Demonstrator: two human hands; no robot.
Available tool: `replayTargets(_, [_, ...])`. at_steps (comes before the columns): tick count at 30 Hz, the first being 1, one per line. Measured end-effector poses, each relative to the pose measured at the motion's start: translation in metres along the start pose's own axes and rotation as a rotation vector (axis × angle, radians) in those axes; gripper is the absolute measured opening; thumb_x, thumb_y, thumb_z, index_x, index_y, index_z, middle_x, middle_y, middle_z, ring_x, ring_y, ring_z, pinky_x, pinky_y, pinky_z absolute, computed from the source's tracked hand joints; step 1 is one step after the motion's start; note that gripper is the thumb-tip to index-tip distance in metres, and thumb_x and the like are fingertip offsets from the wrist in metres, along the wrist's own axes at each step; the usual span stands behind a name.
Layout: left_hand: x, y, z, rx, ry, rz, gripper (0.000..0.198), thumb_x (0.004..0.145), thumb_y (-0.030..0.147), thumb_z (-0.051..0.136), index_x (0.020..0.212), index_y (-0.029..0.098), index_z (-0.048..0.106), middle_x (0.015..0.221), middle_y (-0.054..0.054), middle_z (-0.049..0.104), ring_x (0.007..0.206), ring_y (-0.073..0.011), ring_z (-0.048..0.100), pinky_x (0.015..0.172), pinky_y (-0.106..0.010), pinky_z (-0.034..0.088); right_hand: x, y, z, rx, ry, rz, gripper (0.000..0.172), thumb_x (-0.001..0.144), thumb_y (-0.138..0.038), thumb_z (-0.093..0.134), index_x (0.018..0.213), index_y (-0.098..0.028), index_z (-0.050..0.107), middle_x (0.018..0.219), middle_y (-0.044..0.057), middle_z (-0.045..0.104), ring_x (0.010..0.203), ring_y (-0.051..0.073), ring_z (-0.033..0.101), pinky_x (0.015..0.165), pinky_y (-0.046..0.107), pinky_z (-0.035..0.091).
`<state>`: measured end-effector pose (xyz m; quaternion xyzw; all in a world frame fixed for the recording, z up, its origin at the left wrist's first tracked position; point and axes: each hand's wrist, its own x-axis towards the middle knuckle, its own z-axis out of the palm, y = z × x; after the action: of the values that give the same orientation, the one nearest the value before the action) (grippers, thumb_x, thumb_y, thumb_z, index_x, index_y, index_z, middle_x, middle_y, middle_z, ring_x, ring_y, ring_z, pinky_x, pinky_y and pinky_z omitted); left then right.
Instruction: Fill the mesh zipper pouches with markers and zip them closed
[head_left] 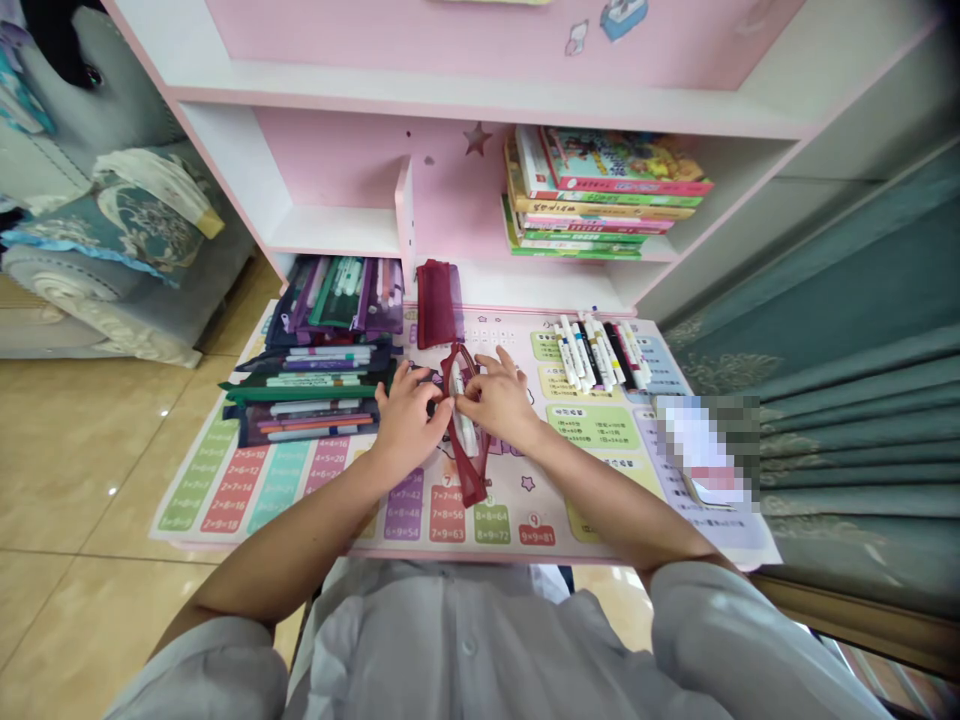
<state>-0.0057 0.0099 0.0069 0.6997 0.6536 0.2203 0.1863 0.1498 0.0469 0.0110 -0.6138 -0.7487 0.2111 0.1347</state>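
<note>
A dark red mesh zip pouch lies upright on the desk mat in front of me, with white markers showing inside its opening. My left hand grips the pouch's left edge between thumb and forefinger, the other fingers spread. From the right, my right hand pinches the pouch near its upper middle; its fingertips meet the markers, and I cannot tell if it also holds one. Just beyond lies another dark red mesh pouch, flat. To the right is a row of loose markers with white and dark barrels.
At the left, filled mesh pouches in green, purple and navy are stacked in two piles. Books lie on the pink shelf behind. A blurred phone-like object rests at the right, near a teal curtain.
</note>
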Motion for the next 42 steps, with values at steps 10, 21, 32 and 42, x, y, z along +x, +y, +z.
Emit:
replayTargets(10, [0.002,-0.001,0.001,0.001,0.0,-0.001,0.012,0.091,0.03,0.057,0.085,0.022,0.065,0.141,-0.01,0.057,0.148,-0.0345,0.032,0.115,-0.071,0.023,-0.004,-0.006,0.007,-0.105,-0.024,-0.018,0.021,0.084,-0.036,0.065,0.078,-0.018,0.072,0.149,0.014,0.048,0.152,0.04,0.015,0.113,0.07,0.022])
replayTargets(21, [0.0,0.001,-0.004,0.002,-0.028,-0.006,0.015,0.092,0.031,0.056,0.084,0.021,0.064,0.143,-0.01,0.056,0.149,-0.0348,0.03,0.115,-0.072,0.022,0.008,0.015,-0.01,-0.024,0.221,-0.009,0.026,0.084,-0.045,0.064,0.077,-0.021,0.069,0.15,0.01,0.051,0.15,0.037,0.023,0.111,0.069,0.027])
replayTargets(32, [0.0,0.002,-0.005,0.0,-0.042,-0.011,0.017,0.092,0.031,0.055,0.083,0.021,0.064,0.142,-0.01,0.056,0.148,-0.0359,0.03,0.115,-0.072,0.022,0.055,0.103,-0.044,-0.471,0.212,0.515,0.038,0.085,-0.028,0.055,0.117,-0.012,0.068,0.153,0.019,0.04,0.147,0.045,0.011,0.104,0.075,0.025])
replayTargets(42, [0.001,0.001,-0.003,-0.006,-0.029,0.007,0.016,0.091,0.031,0.055,0.083,0.021,0.066,0.141,-0.012,0.057,0.146,-0.0376,0.033,0.113,-0.073,0.024,0.066,0.126,-0.035,-0.493,0.225,0.558,0.044,0.084,-0.028,0.052,0.121,-0.01,0.067,0.152,0.023,0.038,0.146,0.047,0.006,0.102,0.076,0.026])
